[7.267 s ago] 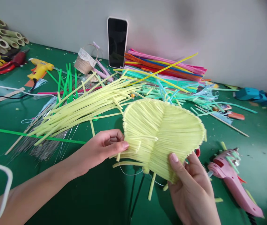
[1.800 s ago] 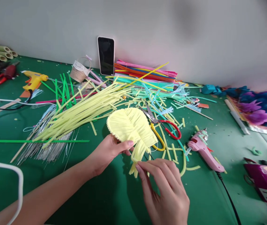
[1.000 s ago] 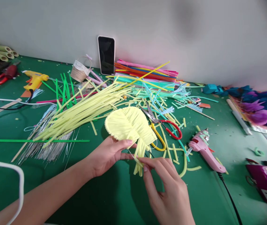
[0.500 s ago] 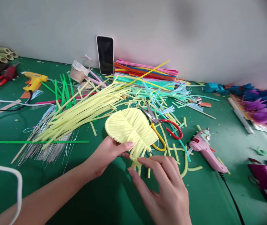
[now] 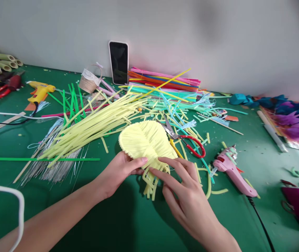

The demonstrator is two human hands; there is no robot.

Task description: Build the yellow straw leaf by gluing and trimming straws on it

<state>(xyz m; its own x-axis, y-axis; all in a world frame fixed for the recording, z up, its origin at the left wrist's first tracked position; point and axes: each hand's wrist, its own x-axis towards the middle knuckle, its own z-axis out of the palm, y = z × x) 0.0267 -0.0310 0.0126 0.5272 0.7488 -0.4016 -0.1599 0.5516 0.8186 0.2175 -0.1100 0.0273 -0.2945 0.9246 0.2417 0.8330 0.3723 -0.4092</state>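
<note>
A pale yellow leaf-shaped piece of pipe cleaners, with a ridge down its middle and loose strand ends at the bottom, is held up over the table. My left hand is closed on its lower left edge, thumb on top and fingers underneath. Stretched, parted fingers of my right hand rest on the lower strands, holding nothing I can see. The strand ends hang down between my hands. Just behind the leaf lie scissors with red and yellow handles, partly covered by the leaf and my right hand.
Yellow pipe cleaners lie heaped over thin wires on the left. A pink glue gun is at right, a yellow glue gun at far left. A phone leans on the wall beside coloured pipe cleaner bundles.
My right hand has shifted up onto the leaf's base; its pinch near the strand ends has opened into extended fingers. My left hand keeps its hold.
</note>
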